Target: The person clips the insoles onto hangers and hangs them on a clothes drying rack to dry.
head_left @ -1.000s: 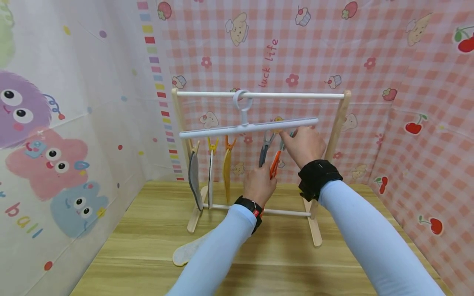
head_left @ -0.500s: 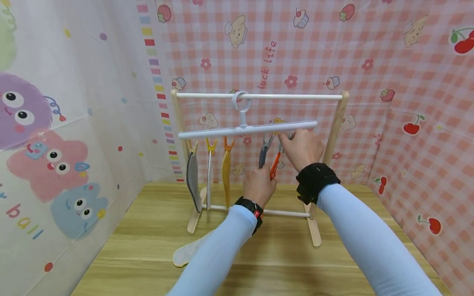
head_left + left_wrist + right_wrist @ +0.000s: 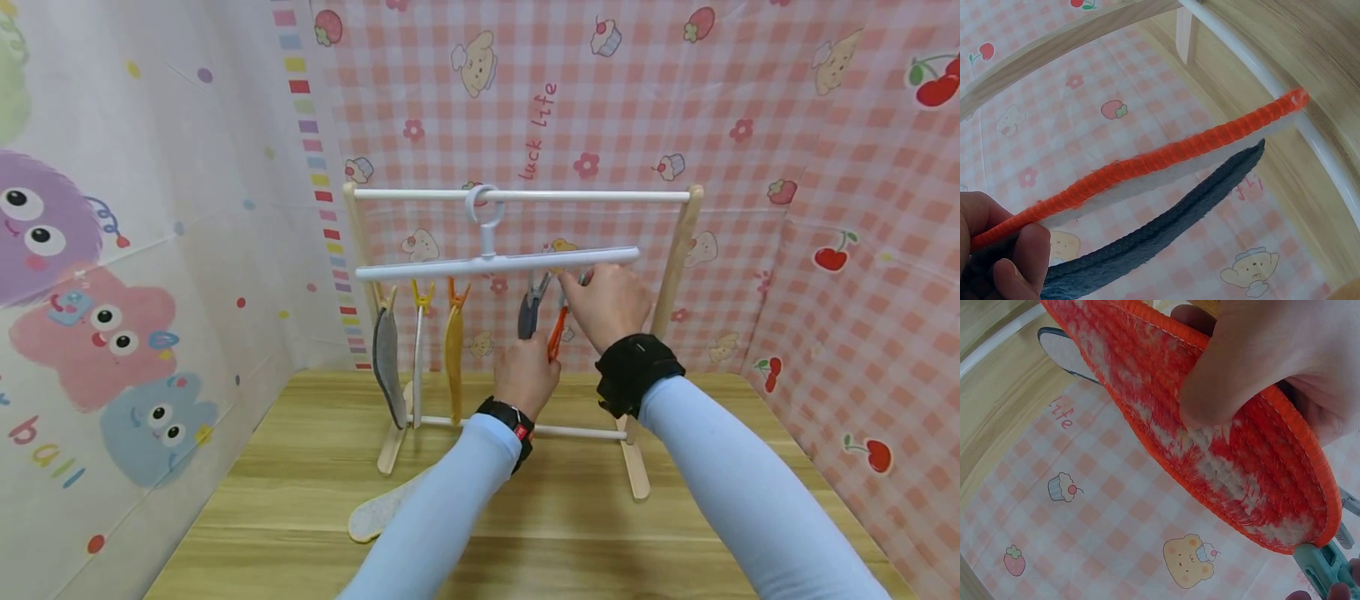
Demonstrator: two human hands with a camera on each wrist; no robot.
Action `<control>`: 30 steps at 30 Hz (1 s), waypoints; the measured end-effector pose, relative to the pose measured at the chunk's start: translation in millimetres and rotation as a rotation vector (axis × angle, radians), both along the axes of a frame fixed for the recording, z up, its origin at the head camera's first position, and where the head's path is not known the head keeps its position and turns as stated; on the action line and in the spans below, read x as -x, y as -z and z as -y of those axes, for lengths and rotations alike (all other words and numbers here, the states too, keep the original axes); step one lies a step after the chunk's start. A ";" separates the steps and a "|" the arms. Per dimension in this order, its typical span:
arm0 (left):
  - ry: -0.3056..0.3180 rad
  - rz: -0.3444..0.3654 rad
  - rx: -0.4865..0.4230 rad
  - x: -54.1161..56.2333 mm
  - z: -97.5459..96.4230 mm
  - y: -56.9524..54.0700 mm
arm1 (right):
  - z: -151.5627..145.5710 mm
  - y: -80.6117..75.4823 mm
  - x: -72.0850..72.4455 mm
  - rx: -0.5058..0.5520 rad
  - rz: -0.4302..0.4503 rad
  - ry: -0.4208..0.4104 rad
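My left hand (image 3: 525, 375) grips a red insole with an orange stitched edge (image 3: 1235, 469), its thumb across the fuzzy face. In the left wrist view the insole (image 3: 1179, 149) appears edge-on. The fingers of my right hand (image 3: 615, 304) pinch a teal clothespin (image 3: 1322, 569) at one end of that insole, just under the right half of a white hanger (image 3: 442, 268). Whether the clothespin's jaws bite the edge is hard to tell. A dark insole (image 3: 528, 318) hangs close to my left hand from a grey clothespin (image 3: 537, 288).
The hanger tilts, right end up, from the white rod (image 3: 600, 197) of a wooden rack (image 3: 679, 250). On its left half hang a grey insole (image 3: 386, 358), a white one (image 3: 417, 367) and a yellow one (image 3: 454, 358). Another insole (image 3: 375, 512) lies on the table (image 3: 247, 533), partly behind my left sleeve.
The hanging insoles on the left have swung and turned slightly. Both hands stay almost in place on the red insole and the teal clothespin.
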State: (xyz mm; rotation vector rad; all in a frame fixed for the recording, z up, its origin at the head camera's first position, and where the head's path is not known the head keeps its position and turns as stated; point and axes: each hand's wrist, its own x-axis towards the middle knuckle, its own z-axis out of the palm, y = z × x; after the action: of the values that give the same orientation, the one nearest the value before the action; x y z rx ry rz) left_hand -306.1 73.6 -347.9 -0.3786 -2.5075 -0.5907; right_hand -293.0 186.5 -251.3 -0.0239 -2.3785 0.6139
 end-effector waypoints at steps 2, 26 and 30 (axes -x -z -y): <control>0.000 0.001 -0.001 0.1 0.2 -0.4 | 0.6 0.1 -0.4 -0.006 -0.007 0.000; -0.032 0.019 0.043 -2.8 -2.4 -10.2 | 6.2 0.7 -5.3 0.016 0.006 -0.018; -0.022 0.015 0.036 -4.0 -1.5 -10.4 | 6.1 1.7 -5.3 0.015 0.001 -0.016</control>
State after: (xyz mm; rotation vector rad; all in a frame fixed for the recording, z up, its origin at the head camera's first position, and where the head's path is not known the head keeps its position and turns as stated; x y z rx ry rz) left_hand -302.1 75.1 -337.6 -0.3604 -2.5364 -0.5427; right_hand -287.6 180.4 -253.0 -0.0113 -2.3774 0.6397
